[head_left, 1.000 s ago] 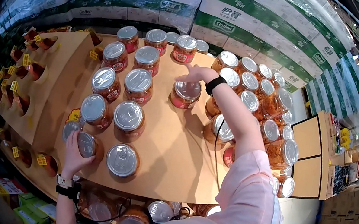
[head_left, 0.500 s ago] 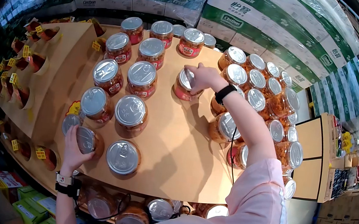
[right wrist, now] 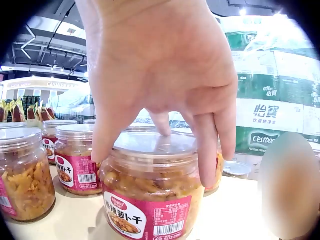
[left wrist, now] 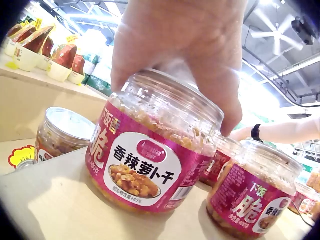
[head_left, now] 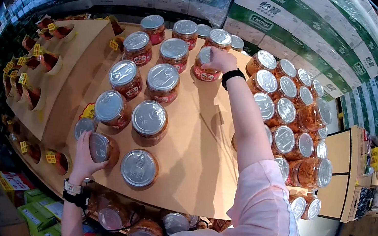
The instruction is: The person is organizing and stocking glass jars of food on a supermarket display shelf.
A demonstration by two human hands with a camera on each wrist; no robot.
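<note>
My right hand (head_left: 222,60) grips a jar of pickled radish (head_left: 206,74) from above, its fingers and thumb around the lid's edge. That jar, with a pink label (right wrist: 172,215), stands just in front of another jar (head_left: 221,38) in the back row. At the near left of the table, my left hand (head_left: 86,158) holds a second jar (left wrist: 145,172) of the same kind, thumb and fingers spread down either side of its silver lid. This jar leans slightly in the left wrist view. Another jar (head_left: 139,168) stands to its right.
Two columns of jars run back along the left of the wooden table (head_left: 191,168). A dense cluster of jars (head_left: 284,139) fills the right side, some lying tipped. A stepped wooden display (head_left: 65,69) borders the left; stacked water cartons (head_left: 284,14) rise behind.
My right hand has closed on the jar's lid and moved it away from me, up to the jar in the back row. My left hand has stayed on its jar. The head view has shifted slightly.
</note>
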